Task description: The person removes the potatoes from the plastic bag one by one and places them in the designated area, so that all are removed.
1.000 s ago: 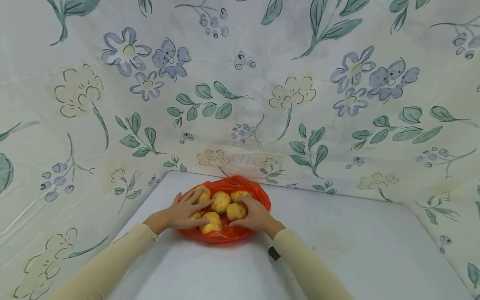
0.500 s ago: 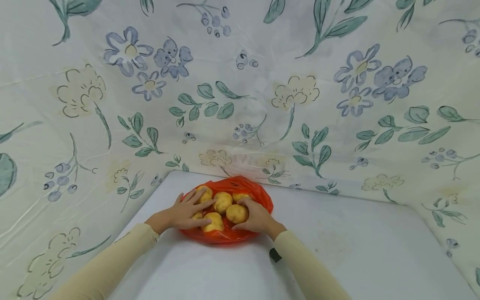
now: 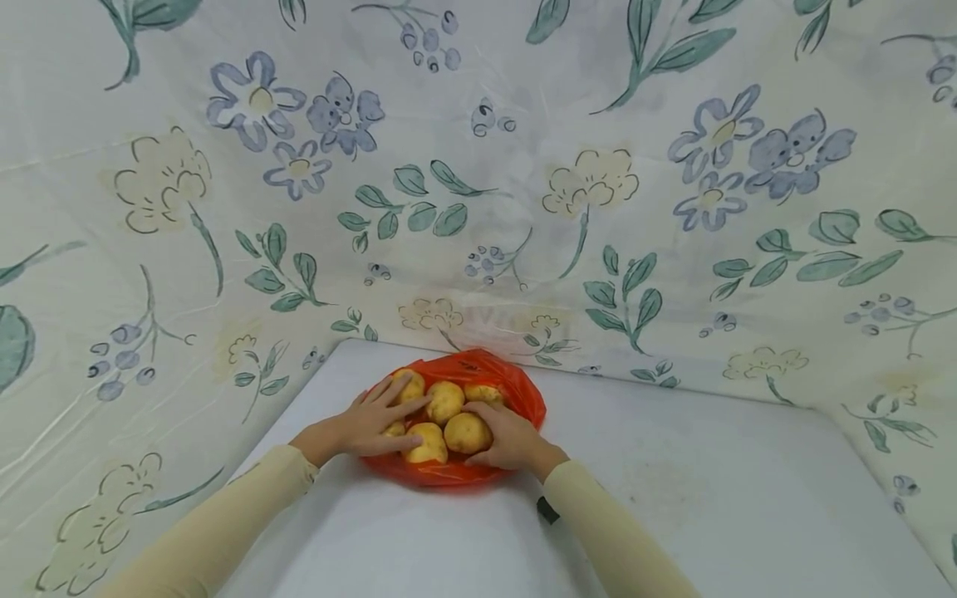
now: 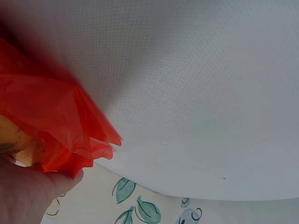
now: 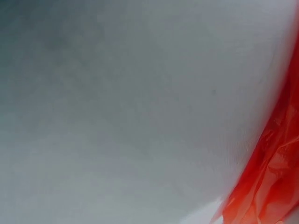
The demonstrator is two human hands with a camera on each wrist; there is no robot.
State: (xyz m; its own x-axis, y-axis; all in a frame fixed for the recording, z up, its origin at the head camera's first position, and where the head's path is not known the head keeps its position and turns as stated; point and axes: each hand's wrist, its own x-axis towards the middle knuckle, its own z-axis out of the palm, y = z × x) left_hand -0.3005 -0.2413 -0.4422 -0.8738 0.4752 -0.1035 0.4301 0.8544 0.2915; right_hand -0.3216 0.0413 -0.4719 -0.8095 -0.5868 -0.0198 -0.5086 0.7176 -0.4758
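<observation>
A flowered sheet [image 3: 486,199] rises behind the white surface [image 3: 688,482]. Near the surface's far left corner sits an open red bag [image 3: 528,389] of potatoes [image 3: 444,402]. The left hand [image 3: 368,424] rests across several, fingers straight and spread; the right hand [image 3: 513,437] curls thumb and fingers round the browner potato [image 3: 467,433]. A dark patch [image 3: 547,509] toward the near edge is hard to identify.
</observation>
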